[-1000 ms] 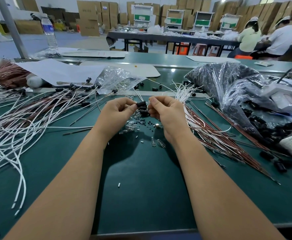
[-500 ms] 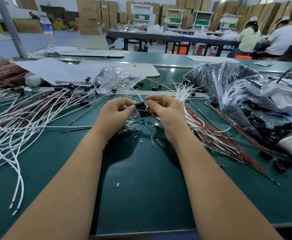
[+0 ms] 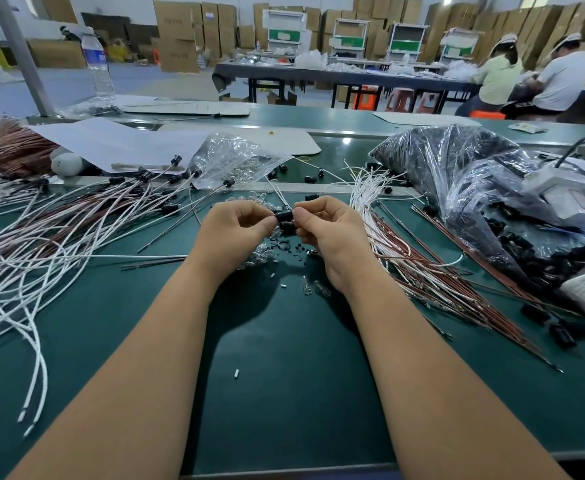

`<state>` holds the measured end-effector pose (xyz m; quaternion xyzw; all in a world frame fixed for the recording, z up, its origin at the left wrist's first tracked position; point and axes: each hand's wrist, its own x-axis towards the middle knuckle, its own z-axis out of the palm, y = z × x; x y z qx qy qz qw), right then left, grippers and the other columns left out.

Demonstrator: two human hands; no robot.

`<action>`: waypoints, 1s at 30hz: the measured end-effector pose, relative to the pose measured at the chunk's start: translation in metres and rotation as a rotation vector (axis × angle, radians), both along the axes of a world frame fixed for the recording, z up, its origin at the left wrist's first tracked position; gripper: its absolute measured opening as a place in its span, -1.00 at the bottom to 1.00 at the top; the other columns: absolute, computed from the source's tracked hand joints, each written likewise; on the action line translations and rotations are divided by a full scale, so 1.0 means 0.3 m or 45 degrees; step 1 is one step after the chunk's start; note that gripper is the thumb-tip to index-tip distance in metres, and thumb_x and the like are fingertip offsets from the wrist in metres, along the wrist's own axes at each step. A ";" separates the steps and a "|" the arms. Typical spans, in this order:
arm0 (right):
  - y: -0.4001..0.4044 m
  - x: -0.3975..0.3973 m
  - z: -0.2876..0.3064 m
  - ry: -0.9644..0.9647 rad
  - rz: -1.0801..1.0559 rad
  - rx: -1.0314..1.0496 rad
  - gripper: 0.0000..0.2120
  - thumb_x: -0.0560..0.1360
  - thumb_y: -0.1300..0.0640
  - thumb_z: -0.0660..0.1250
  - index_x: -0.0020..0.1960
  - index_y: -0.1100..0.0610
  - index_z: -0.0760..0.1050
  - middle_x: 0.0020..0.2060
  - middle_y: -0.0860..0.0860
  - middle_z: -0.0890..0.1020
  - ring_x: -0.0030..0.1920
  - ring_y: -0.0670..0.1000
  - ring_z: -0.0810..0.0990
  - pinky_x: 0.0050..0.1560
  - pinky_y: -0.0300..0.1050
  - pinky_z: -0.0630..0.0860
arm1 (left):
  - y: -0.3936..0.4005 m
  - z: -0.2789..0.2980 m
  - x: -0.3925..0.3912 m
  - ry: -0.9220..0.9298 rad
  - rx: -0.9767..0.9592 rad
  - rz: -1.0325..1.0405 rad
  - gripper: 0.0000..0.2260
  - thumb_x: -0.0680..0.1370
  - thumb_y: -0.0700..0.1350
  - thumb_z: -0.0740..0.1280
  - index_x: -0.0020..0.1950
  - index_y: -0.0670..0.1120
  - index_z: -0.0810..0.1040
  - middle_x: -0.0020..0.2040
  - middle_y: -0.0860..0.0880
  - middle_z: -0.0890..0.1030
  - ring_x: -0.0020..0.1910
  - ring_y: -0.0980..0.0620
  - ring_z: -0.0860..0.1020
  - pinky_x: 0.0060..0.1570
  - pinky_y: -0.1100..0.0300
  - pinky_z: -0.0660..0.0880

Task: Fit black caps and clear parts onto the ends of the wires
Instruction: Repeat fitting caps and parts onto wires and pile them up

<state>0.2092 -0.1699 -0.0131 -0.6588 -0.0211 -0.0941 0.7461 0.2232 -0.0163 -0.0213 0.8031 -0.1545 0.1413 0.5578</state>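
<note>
- At the centre of the frame the left hand (image 3: 234,233) and right hand (image 3: 329,233) meet, fingers curled, each pinching one end of a small black cylindrical plastic cap (image 3: 284,215);
- a thin white wire (image 3: 279,194) runs from the cap toward the upper frame;
- tiny clear plastic parts (image 3: 306,289) lie on the green table mat (image 3: 284,375) just below the hands.

I see a warehouse hall: stacked cardboard boxes (image 3: 176,36) line the far wall, a grey floor (image 3: 166,81) runs past a long dark table (image 3: 346,76) where two seated people (image 3: 533,77) work, beyond my green bench (image 3: 284,358).
</note>
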 end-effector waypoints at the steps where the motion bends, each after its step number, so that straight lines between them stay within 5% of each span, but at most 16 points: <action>1: -0.001 -0.001 0.001 -0.007 0.001 0.003 -0.89 0.49 0.34 0.38 -0.17 0.17 0.56 -0.38 0.00 0.58 -0.39 -0.11 0.52 -0.28 -0.29 0.49 | -0.001 -0.001 0.001 0.007 -0.006 -0.005 -0.89 0.51 -0.20 0.42 -0.19 -0.02 0.62 -0.24 -0.19 0.66 -0.30 0.02 0.52 -0.21 0.14 0.47; 9: -0.004 -0.003 0.010 0.077 0.015 0.109 -0.92 0.51 0.29 0.37 -0.16 0.20 0.56 -0.37 0.04 0.60 -0.40 -0.07 0.53 -0.34 -0.26 0.50 | 0.002 0.003 0.001 -0.004 -0.042 -0.034 -0.86 0.50 -0.22 0.42 -0.20 0.01 0.61 -0.30 -0.18 0.62 -0.34 0.06 0.46 -0.28 0.22 0.39; 13: 0.003 0.001 0.008 0.162 0.035 0.149 -0.87 0.56 0.27 0.32 -0.18 0.21 0.51 -0.47 0.01 0.57 -0.51 -0.10 0.48 -0.46 -0.28 0.44 | 0.000 0.003 -0.003 -0.028 -0.050 -0.041 -0.84 0.47 -0.28 0.44 -0.20 -0.03 0.62 -0.38 0.06 0.57 -0.45 0.28 0.42 -0.36 0.42 0.34; 17: 0.003 0.008 0.007 0.180 0.032 0.188 -0.86 0.58 0.28 0.28 -0.16 0.22 0.50 -0.51 -0.01 0.53 -0.57 -0.12 0.43 -0.54 -0.31 0.37 | 0.000 0.002 -0.002 -0.018 -0.053 -0.034 -0.84 0.47 -0.26 0.45 -0.20 0.00 0.62 -0.38 0.08 0.57 -0.45 0.27 0.43 -0.36 0.42 0.34; 23: -0.004 0.014 -0.002 0.088 -0.018 -0.008 -0.88 0.58 0.27 0.28 -0.13 0.19 0.52 -0.43 0.00 0.52 -0.56 -0.15 0.38 -0.56 -0.35 0.32 | 0.004 0.002 -0.008 0.034 -0.003 -0.052 -0.91 0.50 -0.20 0.42 -0.19 -0.04 0.63 -0.29 -0.19 0.59 -0.32 0.00 0.46 -0.23 0.15 0.39; 30: -0.009 0.019 -0.008 -0.196 -0.372 -0.461 -0.88 0.54 0.17 0.34 -0.17 0.09 0.56 -0.37 -0.05 0.57 -0.38 -0.10 0.48 -0.29 -0.18 0.46 | 0.015 -0.002 0.012 0.088 -0.026 0.008 -0.93 0.60 -0.19 0.29 -0.05 -0.07 0.56 -0.32 -0.04 0.54 -0.54 0.21 0.34 -0.50 0.39 0.29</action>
